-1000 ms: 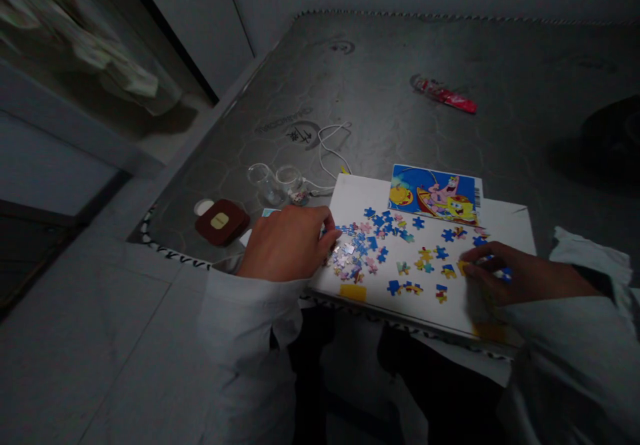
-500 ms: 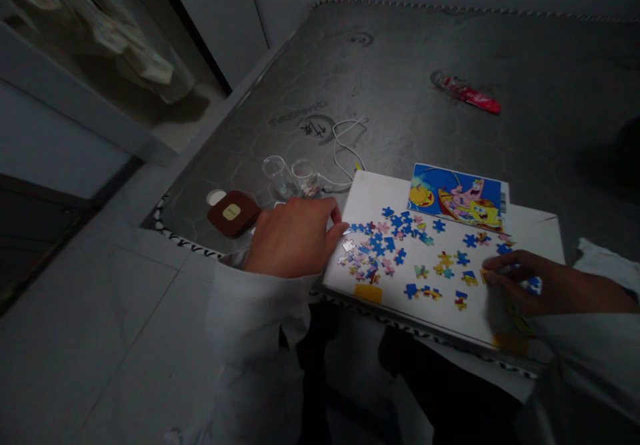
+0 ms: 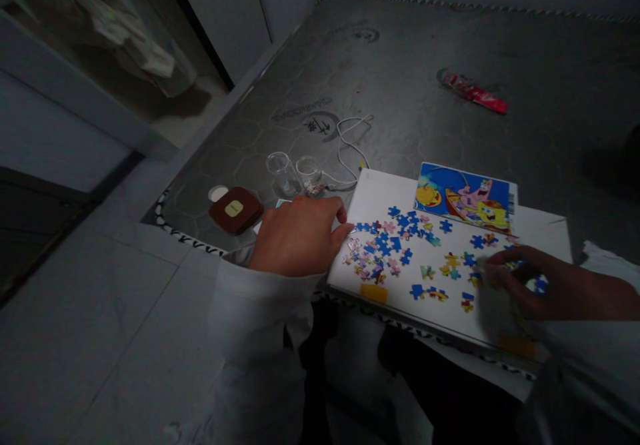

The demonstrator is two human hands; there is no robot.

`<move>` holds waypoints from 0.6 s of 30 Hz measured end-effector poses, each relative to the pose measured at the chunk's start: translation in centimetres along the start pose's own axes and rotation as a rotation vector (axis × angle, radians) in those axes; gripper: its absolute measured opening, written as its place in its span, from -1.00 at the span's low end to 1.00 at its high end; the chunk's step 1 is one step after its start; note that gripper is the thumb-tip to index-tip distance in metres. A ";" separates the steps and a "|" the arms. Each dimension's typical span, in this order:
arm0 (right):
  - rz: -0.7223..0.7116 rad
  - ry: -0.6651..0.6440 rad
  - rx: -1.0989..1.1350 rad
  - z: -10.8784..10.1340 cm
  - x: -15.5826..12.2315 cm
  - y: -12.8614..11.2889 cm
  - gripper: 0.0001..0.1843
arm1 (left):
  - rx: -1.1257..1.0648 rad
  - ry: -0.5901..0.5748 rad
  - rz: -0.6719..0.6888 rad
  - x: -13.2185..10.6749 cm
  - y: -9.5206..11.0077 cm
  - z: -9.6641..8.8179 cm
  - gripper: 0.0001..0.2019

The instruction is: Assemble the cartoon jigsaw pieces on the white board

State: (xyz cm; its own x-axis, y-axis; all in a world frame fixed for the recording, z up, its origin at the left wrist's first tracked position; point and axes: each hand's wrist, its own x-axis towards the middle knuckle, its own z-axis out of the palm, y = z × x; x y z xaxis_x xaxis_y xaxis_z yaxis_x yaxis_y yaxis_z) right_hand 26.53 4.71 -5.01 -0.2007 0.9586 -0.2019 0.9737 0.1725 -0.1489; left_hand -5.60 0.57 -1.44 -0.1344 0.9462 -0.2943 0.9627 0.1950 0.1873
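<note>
Many loose jigsaw pieces [image 3: 385, 242], mostly blue, pink and yellow, lie scattered over a white board [image 3: 383, 188]. My left hand [image 3: 300, 235] rests at the board's left edge, fingers curled and thumb near the index finger; whatever sits between their tips is hidden. Over the right part of the board, my right hand [image 3: 535, 285] pinches a small jigsaw piece [image 3: 481, 265] between thumb and fingertips, blurred and partly covered. Close to it are a blue piece [image 3: 469, 258] and some yellow ones [image 3: 452, 260]. A cartoon picture card [image 3: 465, 198] lies along the board's far side.
Left of the board stand two clear cups [image 3: 283, 173], a brown rounded case [image 3: 236, 210] and a white round lid [image 3: 219, 194]. A white cord [image 3: 345, 142] loops behind. Farther back lies a red packet [image 3: 475, 93]. White tissue [image 3: 610, 265] is at the right.
My right hand has shifted slightly with the pinched piece, its fingertips now over the piece beside it. My left hand stays at the board's edge. The whole view has moved a little.
</note>
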 end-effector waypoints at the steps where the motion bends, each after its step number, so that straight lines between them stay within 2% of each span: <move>1: -0.011 0.007 0.000 0.1 0.0 -0.1 -0.59 | -0.003 -0.004 0.001 0.1 0.0 0.0 -0.73; 10: -0.074 0.061 -0.078 0.4 -0.6 -1.0 -0.50 | 0.002 0.014 -0.008 0.1 -0.1 0.2 -0.75; 18: -0.051 0.002 -0.072 0.2 -0.6 -0.9 -0.59 | 0.010 -0.002 0.005 0.2 -0.2 0.4 -0.74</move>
State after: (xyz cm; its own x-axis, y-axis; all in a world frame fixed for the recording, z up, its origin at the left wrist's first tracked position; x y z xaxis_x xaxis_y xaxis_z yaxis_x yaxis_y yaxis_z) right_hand 25.77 3.90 -4.92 -0.2503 0.9486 -0.1936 0.9674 0.2370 -0.0891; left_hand -5.78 0.63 -1.88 -0.1286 0.9466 -0.2955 0.9657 0.1874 0.1800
